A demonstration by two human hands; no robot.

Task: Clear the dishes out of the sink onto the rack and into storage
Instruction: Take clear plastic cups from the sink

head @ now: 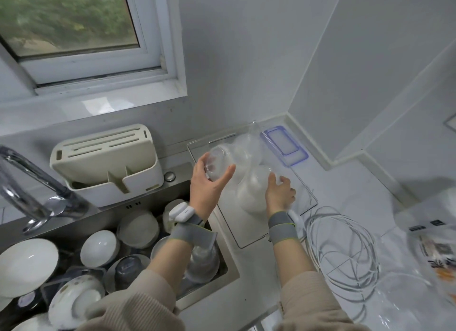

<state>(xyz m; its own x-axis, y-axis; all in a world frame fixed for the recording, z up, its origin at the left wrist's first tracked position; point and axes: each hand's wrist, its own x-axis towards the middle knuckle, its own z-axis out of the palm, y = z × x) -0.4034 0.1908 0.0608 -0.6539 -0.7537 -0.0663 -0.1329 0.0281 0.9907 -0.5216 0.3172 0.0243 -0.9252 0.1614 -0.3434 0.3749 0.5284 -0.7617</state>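
My left hand [209, 182] grips a clear glass bowl [223, 161], tilted, above the clear draining tray [249, 234] to the right of the sink. My right hand [280, 193] holds a white, frosted-looking bowl [251, 192] that stands on that tray. Behind them, more clear containers [249, 143] are stacked on the tray. The steel sink [222, 264] at the lower left holds several white bowls [100, 248], a patterned bowl [74, 298] and a dark cup [127, 271].
A cream utensil holder [106, 162] sits behind the sink, the steel faucet [32, 182] at left. A blue-rimmed lid [283, 143] lies in the corner. Coiled white cable [343, 251] and clear plastic packaging [424, 256] lie on the counter at right.
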